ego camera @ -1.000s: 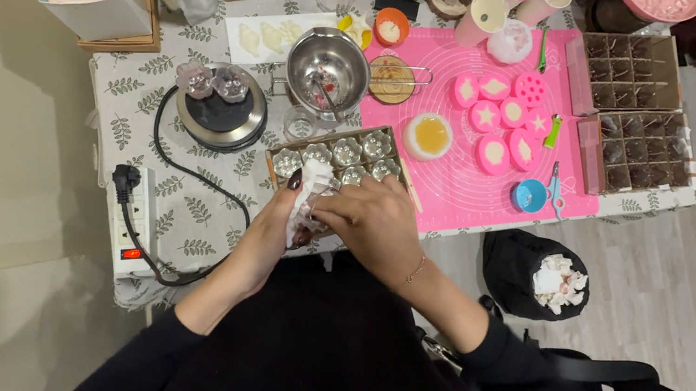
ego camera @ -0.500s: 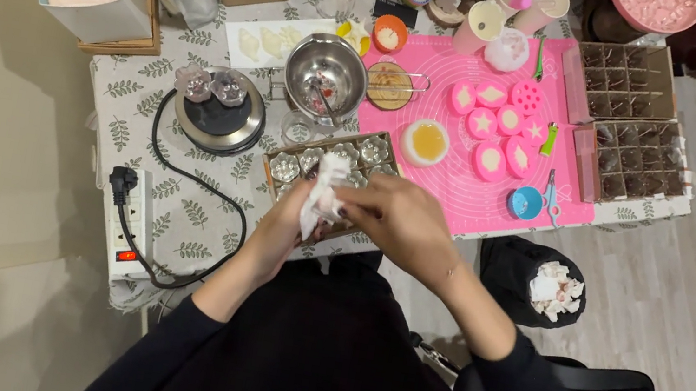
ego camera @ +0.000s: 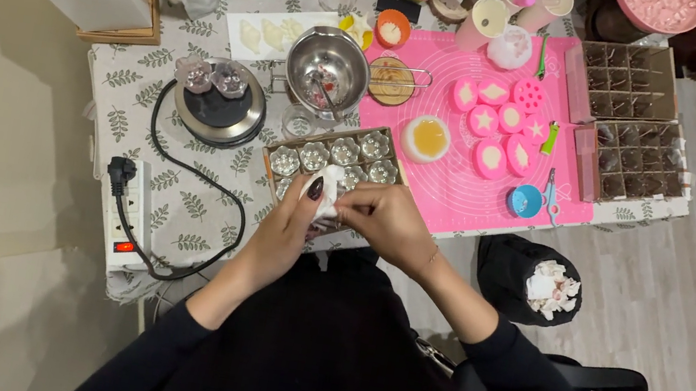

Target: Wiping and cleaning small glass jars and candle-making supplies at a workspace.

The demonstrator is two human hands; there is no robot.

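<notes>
White cloth wad (ego camera: 328, 190): held at the near table edge, over a cardboard tray (ego camera: 275, 153) of small glass cups (ego camera: 313, 156). Left hand (ego camera: 295, 217) fingers curled shut around it; right hand (ego camera: 386, 221) fingertips pinched its right side. Pink mat (ego camera: 461, 196) lay just beside.

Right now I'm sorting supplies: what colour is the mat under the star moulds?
Bright pink mat, seen in the head view.
</notes>
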